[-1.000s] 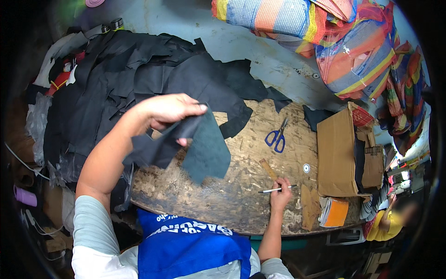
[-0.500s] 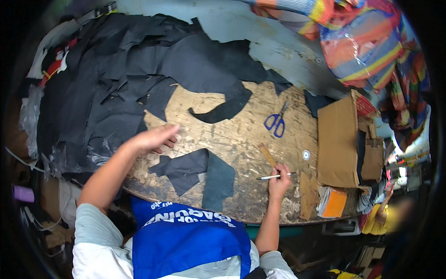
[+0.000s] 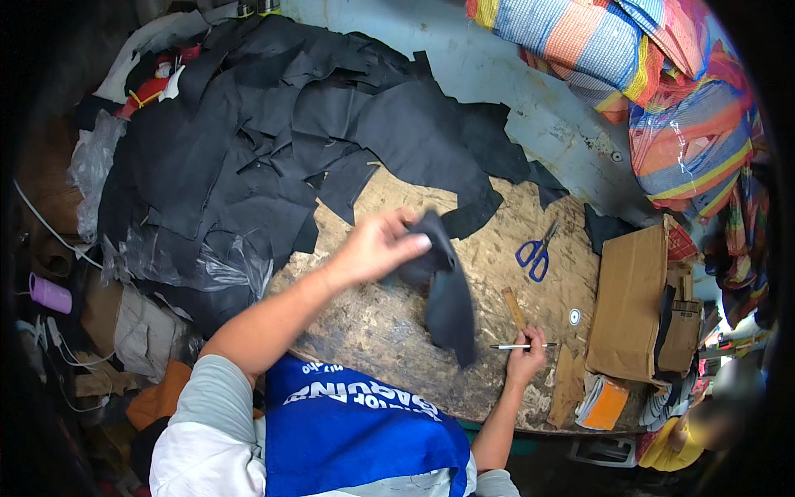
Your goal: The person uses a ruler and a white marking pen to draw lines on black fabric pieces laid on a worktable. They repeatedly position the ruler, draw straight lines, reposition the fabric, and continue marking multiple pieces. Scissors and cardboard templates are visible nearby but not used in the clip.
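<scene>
My left hand (image 3: 377, 251) pinches a black leather piece (image 3: 451, 311) by its upper edge and holds it over the worktable (image 3: 364, 348). The piece hangs down, folded and slightly blurred. Closed around a slim pen (image 3: 500, 346), my right hand (image 3: 527, 356) rests at the table's right part. A short wooden ruler (image 3: 514, 307) lies just beyond those fingers; whether they touch it I cannot tell. Farther off are scissors with blue handles (image 3: 537, 255), lying on the wood. A heap of black leather sheets (image 3: 290, 141) covers the left and far side.
An open cardboard box (image 3: 627, 302) stands at the right, with an orange-covered notebook (image 3: 604, 406) in front. A brown strip (image 3: 566, 385) and a small white disc (image 3: 575, 316) lie nearby. Striped sacks (image 3: 687, 141) bulge at the upper right. A person in yellow (image 3: 667, 447) is beyond.
My left hand has taken hold of the leather piece from the table's near part and raised it to the right. My right hand still holds the pen. The whole view has shifted.
</scene>
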Tool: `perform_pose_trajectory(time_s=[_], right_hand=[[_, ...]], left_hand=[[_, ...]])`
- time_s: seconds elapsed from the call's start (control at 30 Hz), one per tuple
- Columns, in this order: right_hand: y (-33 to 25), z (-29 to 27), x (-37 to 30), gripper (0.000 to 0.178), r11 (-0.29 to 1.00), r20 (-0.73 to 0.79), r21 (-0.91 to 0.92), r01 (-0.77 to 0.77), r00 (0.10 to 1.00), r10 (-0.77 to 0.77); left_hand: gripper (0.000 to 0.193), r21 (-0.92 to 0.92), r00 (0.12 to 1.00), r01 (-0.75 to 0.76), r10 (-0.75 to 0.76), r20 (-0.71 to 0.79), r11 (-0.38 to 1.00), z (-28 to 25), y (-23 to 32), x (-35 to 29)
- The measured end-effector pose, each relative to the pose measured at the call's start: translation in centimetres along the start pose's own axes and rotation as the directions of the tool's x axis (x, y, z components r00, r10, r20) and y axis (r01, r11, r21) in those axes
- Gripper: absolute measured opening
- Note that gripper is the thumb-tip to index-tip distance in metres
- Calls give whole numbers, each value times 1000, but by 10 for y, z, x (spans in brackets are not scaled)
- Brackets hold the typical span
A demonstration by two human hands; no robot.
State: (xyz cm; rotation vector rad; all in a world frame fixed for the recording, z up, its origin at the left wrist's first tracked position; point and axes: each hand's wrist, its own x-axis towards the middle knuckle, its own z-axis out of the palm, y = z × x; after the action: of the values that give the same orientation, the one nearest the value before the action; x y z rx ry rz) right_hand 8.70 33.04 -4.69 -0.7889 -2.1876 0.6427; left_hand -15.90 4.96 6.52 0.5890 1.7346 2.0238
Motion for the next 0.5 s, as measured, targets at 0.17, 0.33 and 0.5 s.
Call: perform_pose_trajectory(time_s=[0.17,0.33,0.5], right_hand=[[2,1,0,11,999,-3,-16,39,999,-39],[3,1,0,11,1000,1,-6,13,1000,-13],[3,1,-1,12,1000,-2,0,23,1000,-23]], left_hand=[[91,930,924,368,111,-367,4,-140,27,17],[53,956,948,285,-132,-291,-62,-202,30,9],[28,926,985,161,-117,-128,342,-181,63,25]])
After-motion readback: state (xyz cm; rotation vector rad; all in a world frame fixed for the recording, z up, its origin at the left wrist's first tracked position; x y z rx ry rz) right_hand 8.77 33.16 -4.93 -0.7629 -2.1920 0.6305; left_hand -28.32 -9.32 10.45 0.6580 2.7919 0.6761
